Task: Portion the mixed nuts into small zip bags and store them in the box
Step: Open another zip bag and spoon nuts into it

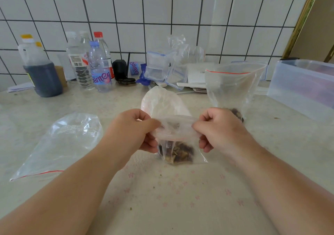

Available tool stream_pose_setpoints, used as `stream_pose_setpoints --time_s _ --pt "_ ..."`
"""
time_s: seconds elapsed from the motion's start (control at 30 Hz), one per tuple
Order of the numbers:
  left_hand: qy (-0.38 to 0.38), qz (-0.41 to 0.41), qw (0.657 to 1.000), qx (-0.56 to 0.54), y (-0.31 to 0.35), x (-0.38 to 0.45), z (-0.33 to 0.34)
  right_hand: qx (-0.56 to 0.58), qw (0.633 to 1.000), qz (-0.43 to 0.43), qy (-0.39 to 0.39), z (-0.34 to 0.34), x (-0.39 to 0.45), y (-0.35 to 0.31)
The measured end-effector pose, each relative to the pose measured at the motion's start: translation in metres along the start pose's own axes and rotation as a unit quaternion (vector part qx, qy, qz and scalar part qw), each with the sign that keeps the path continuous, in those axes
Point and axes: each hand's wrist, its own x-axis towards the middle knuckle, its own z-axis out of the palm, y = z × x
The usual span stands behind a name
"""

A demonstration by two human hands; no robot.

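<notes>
Head view, step: sealing the small zip bag [178,144]; pinch along the whole strip, pressing air out, nuts kept low.
Left hand [134,128]: closed, pinching the bag's left top corner.
Right hand [219,128]: closed, pinching the right top corner.
Nuts [178,153]: bottom of that bag, below and between the hands.
Second bag [233,90]: behind-right of the held bag, upright, mouth open.
Box [303,88]: far right of the held bag.

Zip bag [178,140]: seal line under the fingertips [196,126] blurred, open or pressed closed not readable; nuts [178,153] below the fingers too smeared to sort by kind.
Storage box [305,88], far right of the fingers: cut by the edge; contents a reddish blur.
</notes>
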Motion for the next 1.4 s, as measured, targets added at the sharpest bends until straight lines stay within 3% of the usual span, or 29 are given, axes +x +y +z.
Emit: stream_pose_setpoints --time_s 0.13,0.23,0.3,0.37,0.5,0.63,0.73,0.83,1.03,1.17,1.4 --pt "-0.118 -0.072 0.979 -0.148 0.005 -0.002 -0.002 0.182 0.978 0.071 -0.072 -0.003 -0.005 -0.009" --pt "-0.197 -0.095 0.949 -0.227 0.005 -0.002 -0.004 0.310 0.935 0.109 -0.135 -0.005 -0.007 -0.018" --pt "-0.216 -0.082 0.937 -0.263 0.005 -0.001 -0.006 0.406 0.888 0.117 -0.184 -0.008 -0.007 -0.022" --pt "-0.203 -0.064 0.938 -0.272 0.005 -0.001 -0.007 0.446 0.863 0.097 -0.218 -0.011 -0.007 -0.022" --pt "-0.158 -0.032 0.960 -0.231 0.006 -0.005 0.001 0.409 0.892 0.084 -0.172 -0.003 -0.006 -0.017" --pt "-0.138 -0.030 0.960 -0.243 0.006 -0.008 0.009 0.321 0.942 0.062 -0.073 0.013 -0.003 -0.008" --pt "-0.131 -0.026 0.965 -0.225 0.007 -0.009 0.013 0.253 0.966 0.036 -0.046 0.018 -0.005 -0.004" --pt "-0.105 -0.029 0.974 -0.199 0.006 -0.009 0.015 0.246 0.967 0.044 -0.054 0.017 -0.005 -0.005" --pt "0.022 0.013 1.000 -0.013 -0.001 -0.007 0.019 0.212 0.972 0.086 -0.042 0.012 -0.003 0.000" --pt "0.031 0.018 0.996 0.082 -0.001 -0.009 0.017 0.176 0.980 0.086 -0.031 0.013 -0.004 0.000" --pt "0.065 0.048 0.991 0.107 0.010 -0.005 0.012 0.036 0.996 -0.039 0.065 0.002 0.000 -0.005"
